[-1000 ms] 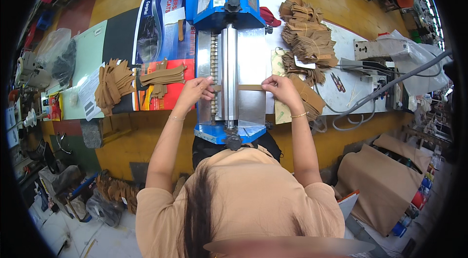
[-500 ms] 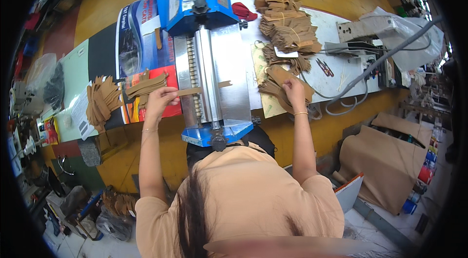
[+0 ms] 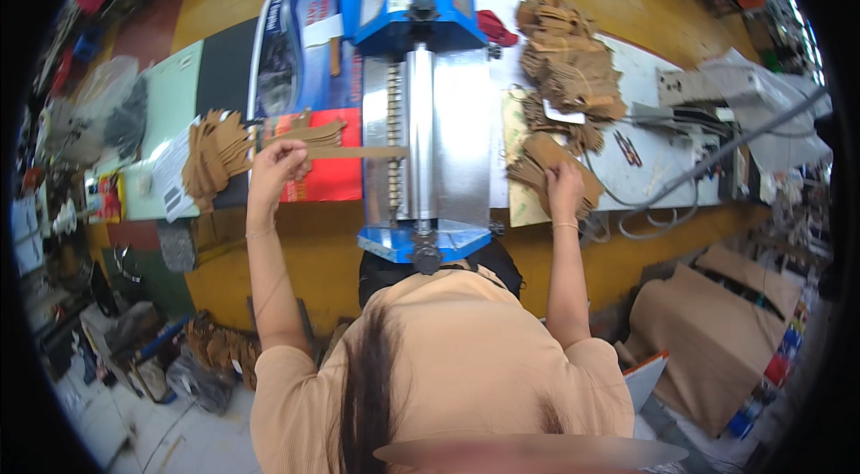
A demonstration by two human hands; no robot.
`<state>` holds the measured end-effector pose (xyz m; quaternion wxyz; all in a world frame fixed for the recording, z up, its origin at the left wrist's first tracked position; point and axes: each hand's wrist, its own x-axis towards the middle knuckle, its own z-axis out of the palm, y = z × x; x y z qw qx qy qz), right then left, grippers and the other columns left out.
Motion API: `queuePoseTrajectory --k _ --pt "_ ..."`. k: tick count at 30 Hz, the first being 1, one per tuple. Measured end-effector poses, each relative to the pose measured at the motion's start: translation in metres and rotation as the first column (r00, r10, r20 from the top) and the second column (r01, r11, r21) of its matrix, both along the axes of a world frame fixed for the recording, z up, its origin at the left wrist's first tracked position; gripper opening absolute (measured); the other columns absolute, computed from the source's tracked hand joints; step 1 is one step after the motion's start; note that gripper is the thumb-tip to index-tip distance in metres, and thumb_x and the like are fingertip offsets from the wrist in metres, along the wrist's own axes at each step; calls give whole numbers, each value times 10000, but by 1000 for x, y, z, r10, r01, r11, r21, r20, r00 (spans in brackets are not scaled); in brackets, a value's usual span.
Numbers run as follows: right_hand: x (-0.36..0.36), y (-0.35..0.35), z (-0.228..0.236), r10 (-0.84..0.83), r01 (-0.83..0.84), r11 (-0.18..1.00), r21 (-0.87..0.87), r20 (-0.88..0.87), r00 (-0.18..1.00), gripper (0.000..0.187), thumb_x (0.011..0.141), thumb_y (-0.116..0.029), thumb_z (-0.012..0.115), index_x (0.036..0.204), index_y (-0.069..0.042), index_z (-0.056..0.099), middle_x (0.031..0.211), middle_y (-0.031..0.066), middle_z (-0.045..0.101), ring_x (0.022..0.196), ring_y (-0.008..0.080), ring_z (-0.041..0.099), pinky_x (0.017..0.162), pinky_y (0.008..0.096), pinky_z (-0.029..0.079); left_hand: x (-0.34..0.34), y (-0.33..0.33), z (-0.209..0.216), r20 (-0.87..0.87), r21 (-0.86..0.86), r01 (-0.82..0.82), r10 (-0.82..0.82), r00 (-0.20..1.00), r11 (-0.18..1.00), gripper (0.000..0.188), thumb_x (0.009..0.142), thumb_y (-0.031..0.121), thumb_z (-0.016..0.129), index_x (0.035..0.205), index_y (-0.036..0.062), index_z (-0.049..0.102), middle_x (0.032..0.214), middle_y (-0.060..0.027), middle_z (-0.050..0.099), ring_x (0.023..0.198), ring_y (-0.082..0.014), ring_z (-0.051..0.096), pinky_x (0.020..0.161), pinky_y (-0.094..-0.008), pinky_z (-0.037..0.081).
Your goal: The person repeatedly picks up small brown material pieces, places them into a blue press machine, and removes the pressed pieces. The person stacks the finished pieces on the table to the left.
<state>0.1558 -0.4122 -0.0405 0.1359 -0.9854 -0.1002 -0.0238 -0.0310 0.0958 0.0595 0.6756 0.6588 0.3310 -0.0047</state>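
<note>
My left hand [image 3: 282, 168] is closed on one end of a brown leather-like strip [image 3: 354, 152], left of a blue roller machine [image 3: 457, 4]. The strip lies level, its far end reaching the shiny metal roller [image 3: 421, 116]. Just beyond my left hand, a small stack of brown strips [image 3: 313, 133] rests on a red printed sheet [image 3: 327, 187]. To the right of the machine, my right hand [image 3: 564, 190] pinches the near edge of a fanned bundle of brown pieces [image 3: 542, 156]; its fingertips partly hide what they grip.
Another heap of brown strips [image 3: 213, 156] lies at the table's left. Tied bundles [image 3: 569, 62] are piled at the back right. Pliers-like tools [image 3: 627, 148], a thick grey cable [image 3: 717, 168] and a plastic-covered machine [image 3: 717, 84] occupy the right side.
The strip has come leftward out of the roller with my left hand, and its far end no longer shows past the roller. My right hand stays at the bundle. The whole view has shifted.
</note>
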Motion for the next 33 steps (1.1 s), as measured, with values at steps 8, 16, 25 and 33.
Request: queuePoseTrajectory --k 8,16,25,33 --pt "3 5 6 -69 107 979 172 -213 975 112 818 -55 669 881 -3 592 892 150 610 848 355 586 752 428 468 14 17 48 86 165 25 -39 996 986 172 887 110 675 1020 1 659 813 -17 643 723 -70 601 659 -211 484" --pt "14 11 32 19 12 968 253 -117 993 165 867 -37 612 1022 11 640 926 171 617 859 337 621 773 396 493 5 70 -7 109 93 -85 75 991 992 191 912 122 647 1063 7 663 819 -11 650 694 -73 596 608 -197 463" --pt "18 33 54 39 15 928 371 -138 990 181 897 -57 609 1061 12 637 920 134 636 783 263 624 691 343 500 -20 130 -123 -223 359 -163 254 941 919 287 851 138 664 1107 8 673 838 -30 694 647 -81 608 527 -222 444" --pt "9 78 114 400 232 720 654 -664 632 191 898 -110 642 1058 -12 676 805 8 649 649 51 525 586 219 447 -31 126 -147 -122 765 -149 368 922 626 398 808 187 694 1164 15 653 1037 -215 672 896 -326 637 808 -384 497"
